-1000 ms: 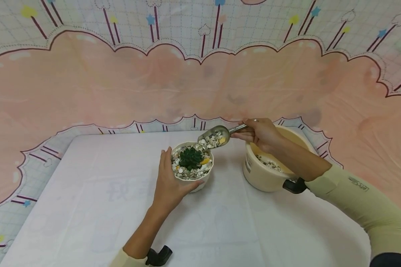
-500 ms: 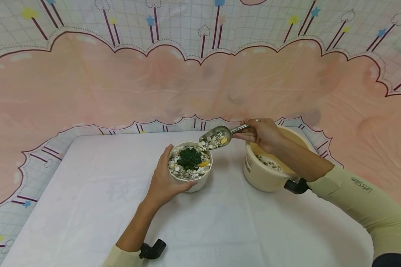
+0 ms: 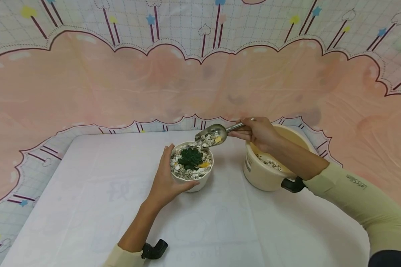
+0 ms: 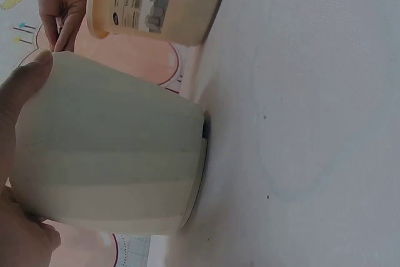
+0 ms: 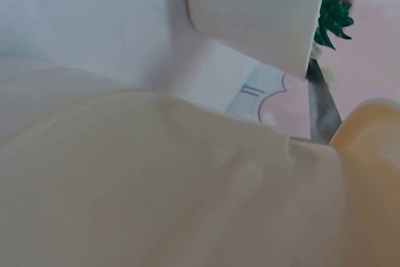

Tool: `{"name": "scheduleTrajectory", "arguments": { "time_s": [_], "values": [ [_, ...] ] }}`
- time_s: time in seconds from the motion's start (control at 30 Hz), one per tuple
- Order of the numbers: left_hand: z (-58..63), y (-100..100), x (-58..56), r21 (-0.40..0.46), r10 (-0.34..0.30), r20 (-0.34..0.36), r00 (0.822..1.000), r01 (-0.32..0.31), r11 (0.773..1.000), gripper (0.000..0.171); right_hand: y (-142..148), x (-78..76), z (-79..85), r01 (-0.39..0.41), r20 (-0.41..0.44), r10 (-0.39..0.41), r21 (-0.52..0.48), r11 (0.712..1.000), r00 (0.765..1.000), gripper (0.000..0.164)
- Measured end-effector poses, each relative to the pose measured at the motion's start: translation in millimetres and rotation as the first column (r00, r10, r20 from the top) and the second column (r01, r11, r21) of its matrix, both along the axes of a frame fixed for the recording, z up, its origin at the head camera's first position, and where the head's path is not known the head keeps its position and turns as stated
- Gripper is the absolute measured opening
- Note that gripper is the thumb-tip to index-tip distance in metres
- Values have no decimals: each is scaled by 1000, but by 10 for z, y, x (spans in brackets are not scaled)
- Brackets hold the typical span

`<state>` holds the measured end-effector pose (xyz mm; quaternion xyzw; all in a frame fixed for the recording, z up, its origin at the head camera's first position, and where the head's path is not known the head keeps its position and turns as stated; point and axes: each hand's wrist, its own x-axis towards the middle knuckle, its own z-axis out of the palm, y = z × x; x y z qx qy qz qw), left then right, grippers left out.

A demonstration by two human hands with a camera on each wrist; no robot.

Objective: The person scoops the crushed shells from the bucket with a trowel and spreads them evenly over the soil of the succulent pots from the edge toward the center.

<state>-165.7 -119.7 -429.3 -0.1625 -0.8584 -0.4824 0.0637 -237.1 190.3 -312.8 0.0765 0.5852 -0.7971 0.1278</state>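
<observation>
My left hand (image 3: 163, 188) holds a white flowerpot (image 3: 202, 183) by its side, the thumb near the front and the fingers round the left. Inside it a green succulent (image 3: 191, 158) sits among pale pebbles, with one yellow piece beside it. In the left wrist view the pot (image 4: 112, 148) stands on the table. The handle of a metal scoop (image 3: 223, 132) is gripped by my right hand (image 3: 262, 134). The scoop carries pebbles (image 3: 208, 140), and its tip lies over the pot's back right rim. In the right wrist view, the cream bucket hides the hand.
A cream bucket (image 3: 258, 180) with pebbles inside (image 3: 269, 163) stands right of the pot, under my right forearm. The table has a white cover (image 3: 97, 207). Behind it hangs a patterned pink and white cloth (image 3: 153, 85). Each wrist bears a black mount (image 3: 155, 249).
The scoop has shifted slightly left, farther over the pot's rim. My left wrist has moved a little left; the pot went slightly left, then back right.
</observation>
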Motion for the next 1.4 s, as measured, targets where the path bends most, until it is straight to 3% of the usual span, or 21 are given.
{"name": "scheduleTrajectory", "arguments": {
  "time_s": [0.6,1.03,1.4],
  "values": [
    [11,3,-16,-16,-4,-14,1000,3,1000,133,-15,-3,-36,7,-17,-8,-30,1000,1000,25],
    [10,-25,-20,-14,-5,-20,1000,5,1000,131,137,81,20,24,23,-24,-28,999,999,29],
    [-6,-29,-35,-16,-11,-20,1000,11,1000,131,42,48,23,43,44,-41,-37,998,998,26]
  ]
}}
